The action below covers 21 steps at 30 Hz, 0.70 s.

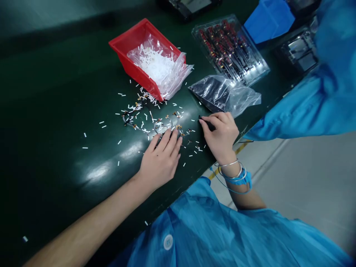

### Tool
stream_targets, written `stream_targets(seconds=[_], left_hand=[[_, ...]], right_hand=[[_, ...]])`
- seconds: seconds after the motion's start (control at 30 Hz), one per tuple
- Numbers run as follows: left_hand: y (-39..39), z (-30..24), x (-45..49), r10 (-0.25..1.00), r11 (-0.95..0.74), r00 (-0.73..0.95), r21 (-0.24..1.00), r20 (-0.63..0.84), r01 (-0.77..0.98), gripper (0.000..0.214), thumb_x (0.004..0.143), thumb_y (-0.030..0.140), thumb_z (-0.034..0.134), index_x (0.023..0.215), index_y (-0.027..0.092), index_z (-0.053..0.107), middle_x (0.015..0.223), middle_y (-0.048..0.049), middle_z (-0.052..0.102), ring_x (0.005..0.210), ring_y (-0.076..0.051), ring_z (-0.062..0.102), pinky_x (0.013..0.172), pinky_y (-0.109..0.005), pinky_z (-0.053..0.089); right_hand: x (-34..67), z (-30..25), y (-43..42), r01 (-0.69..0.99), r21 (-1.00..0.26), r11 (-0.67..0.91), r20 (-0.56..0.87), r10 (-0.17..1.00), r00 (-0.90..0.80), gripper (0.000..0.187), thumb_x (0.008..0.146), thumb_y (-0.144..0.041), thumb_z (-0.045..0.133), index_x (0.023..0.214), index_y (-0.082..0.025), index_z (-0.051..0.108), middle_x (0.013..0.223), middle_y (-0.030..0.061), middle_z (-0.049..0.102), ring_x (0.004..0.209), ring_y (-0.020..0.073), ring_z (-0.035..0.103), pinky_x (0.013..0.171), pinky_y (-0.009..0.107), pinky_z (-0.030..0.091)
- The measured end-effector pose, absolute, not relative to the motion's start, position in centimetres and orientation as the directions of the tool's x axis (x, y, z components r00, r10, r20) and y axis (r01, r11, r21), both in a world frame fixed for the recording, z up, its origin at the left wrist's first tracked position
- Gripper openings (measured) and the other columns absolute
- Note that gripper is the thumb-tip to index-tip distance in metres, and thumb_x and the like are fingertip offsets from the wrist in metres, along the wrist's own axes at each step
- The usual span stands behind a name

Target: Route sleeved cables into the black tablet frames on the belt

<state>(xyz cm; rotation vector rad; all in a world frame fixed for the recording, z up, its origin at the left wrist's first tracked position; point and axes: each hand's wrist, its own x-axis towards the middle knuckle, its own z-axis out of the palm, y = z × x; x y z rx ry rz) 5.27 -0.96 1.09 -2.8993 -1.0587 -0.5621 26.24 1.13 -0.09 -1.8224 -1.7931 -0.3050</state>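
Note:
My left hand (160,161) lies palm down on the dark green bench top, its fingers stretched out over small parts with thin grey cables (155,124) and gold-coloured ends. Whatever is under its fingertips is mostly hidden. To its right, my right hand (222,136) has thumb and forefinger closed on a small black piece (200,117), mostly covered by the fingers. Just beyond that hand is a clear plastic bag (215,91) with dark contents. Many short white strips (146,116) are scattered around the cable parts.
A red bin (125,63) holds an opened plastic bag (175,79) full of white strips. Behind the dark bag stands a clear tray (258,70) of red and black parts with leads. Further right are a blue bin (268,20) and a person's blue sleeve (303,104).

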Motion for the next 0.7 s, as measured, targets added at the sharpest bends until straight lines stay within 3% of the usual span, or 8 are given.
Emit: stream_targets(seconds=[0.3, 0.5, 0.7], left_hand=[[-1.0, 0.7, 5.3, 0.619, -0.772, 0.710, 0.097, 0.336, 0.628, 0.039, 0.093, 0.024, 0.042, 0.123, 0.008, 0.060, 0.132, -0.0141, 0.058, 0.122, -0.030, 0.053, 0.097, -0.041, 0.040], [-1.0, 0.6, 5.2, 0.613, -0.780, 0.714, 0.110, 0.339, 0.617, 0.039, 0.093, 0.024, 0.043, 0.124, 0.006, 0.060, 0.132, -0.0156, 0.058, 0.122, -0.031, 0.052, 0.097, -0.042, 0.040], [-1.0, 0.6, 5.2, 0.611, -0.781, 0.717, 0.105, 0.335, 0.616, 0.040, 0.093, 0.024, 0.043, 0.124, 0.006, 0.059, 0.131, -0.0161, 0.058, 0.122, -0.031, 0.052, 0.097, -0.043, 0.040]], right_hand=[[26.1, 1.4, -0.4, 0.968, -0.250, 0.009, 0.422, 0.901, 0.101, 0.016, 0.078, -0.027, 0.066, 0.064, -0.021, 0.062, 0.064, -0.0010, 0.060, 0.064, 0.0153, 0.052, 0.058, 0.030, 0.041], [27.8, 1.7, -0.2, 0.884, -0.391, 0.256, 0.383, 0.919, -0.096, 0.009, 0.084, -0.022, 0.061, 0.081, -0.024, 0.070, 0.077, 0.0015, 0.065, 0.074, 0.0165, 0.057, 0.064, 0.032, 0.045], [26.5, 0.9, -0.1, 0.836, -0.494, 0.240, 0.372, 0.927, -0.046, 0.010, 0.084, -0.020, 0.062, 0.074, -0.021, 0.065, 0.073, 0.0006, 0.062, 0.070, 0.0153, 0.054, 0.063, 0.031, 0.044]])
